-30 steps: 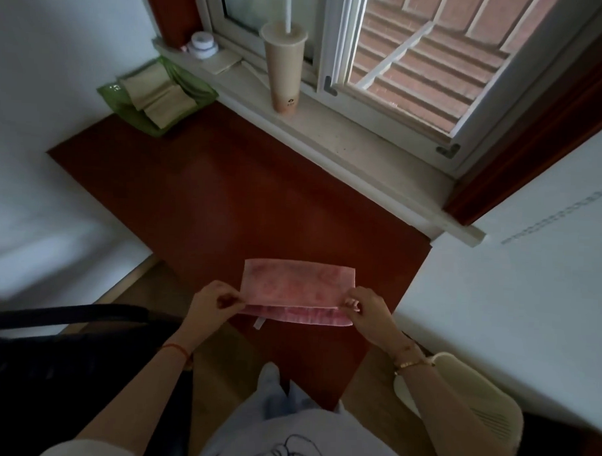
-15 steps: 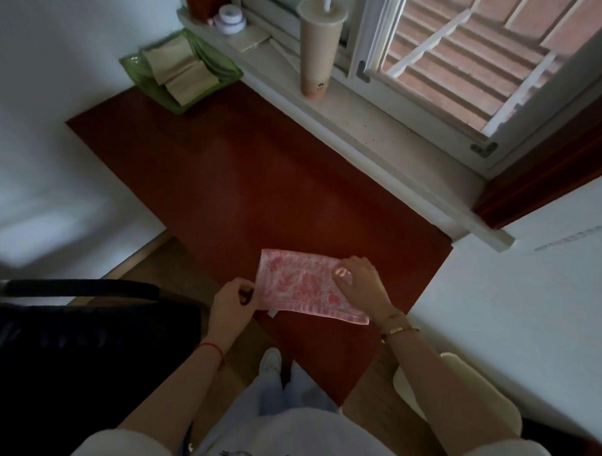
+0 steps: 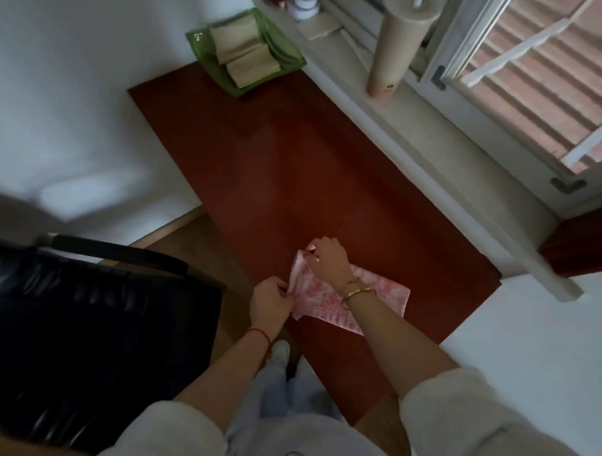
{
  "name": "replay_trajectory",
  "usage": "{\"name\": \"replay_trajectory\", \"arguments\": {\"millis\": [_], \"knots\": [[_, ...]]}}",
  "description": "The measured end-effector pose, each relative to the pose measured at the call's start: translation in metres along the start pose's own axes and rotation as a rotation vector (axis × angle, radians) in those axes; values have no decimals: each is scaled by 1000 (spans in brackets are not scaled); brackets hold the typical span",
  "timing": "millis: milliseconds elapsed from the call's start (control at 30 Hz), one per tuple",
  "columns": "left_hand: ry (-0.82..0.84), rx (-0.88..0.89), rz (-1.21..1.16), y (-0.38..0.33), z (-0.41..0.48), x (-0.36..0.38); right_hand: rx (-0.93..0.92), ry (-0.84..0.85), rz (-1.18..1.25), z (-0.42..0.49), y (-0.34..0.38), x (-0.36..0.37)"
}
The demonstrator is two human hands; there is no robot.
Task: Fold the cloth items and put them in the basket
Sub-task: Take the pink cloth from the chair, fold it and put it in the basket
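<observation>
The pink cloth (image 3: 328,297) lies at the table's (image 3: 295,166) near edge, long axis running right, with both hands at its left end: left hand (image 3: 271,303) pinching the near corner, right hand (image 3: 327,259) closed on the far corner, green basket (image 3: 288,56) far off.

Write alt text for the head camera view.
Two bare hands, left hand and right hand, fold a pink cloth on a dark red table. A green basket holding folded beige cloths sits at the far corner.
</observation>
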State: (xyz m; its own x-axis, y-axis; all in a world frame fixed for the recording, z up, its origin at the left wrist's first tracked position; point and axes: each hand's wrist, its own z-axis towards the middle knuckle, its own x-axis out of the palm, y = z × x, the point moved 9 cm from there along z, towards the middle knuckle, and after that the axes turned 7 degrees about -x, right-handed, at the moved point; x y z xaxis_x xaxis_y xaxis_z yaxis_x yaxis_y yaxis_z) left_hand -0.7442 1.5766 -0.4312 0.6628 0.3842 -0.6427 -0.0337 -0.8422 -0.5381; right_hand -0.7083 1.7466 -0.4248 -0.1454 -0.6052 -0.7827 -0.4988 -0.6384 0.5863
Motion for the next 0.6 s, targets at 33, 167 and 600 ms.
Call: {"name": "replay_trajectory", "arguments": {"millis": [33, 167, 600], "knots": [[0, -1, -5, 0, 1, -1, 7, -7, 29, 1, 0, -1], [64, 47, -118, -20, 2, -12, 46, -136, 274, -13, 2, -44], [174, 766, -74, -195, -61, -105, -45, -478, 626, -121, 9, -209]]}}
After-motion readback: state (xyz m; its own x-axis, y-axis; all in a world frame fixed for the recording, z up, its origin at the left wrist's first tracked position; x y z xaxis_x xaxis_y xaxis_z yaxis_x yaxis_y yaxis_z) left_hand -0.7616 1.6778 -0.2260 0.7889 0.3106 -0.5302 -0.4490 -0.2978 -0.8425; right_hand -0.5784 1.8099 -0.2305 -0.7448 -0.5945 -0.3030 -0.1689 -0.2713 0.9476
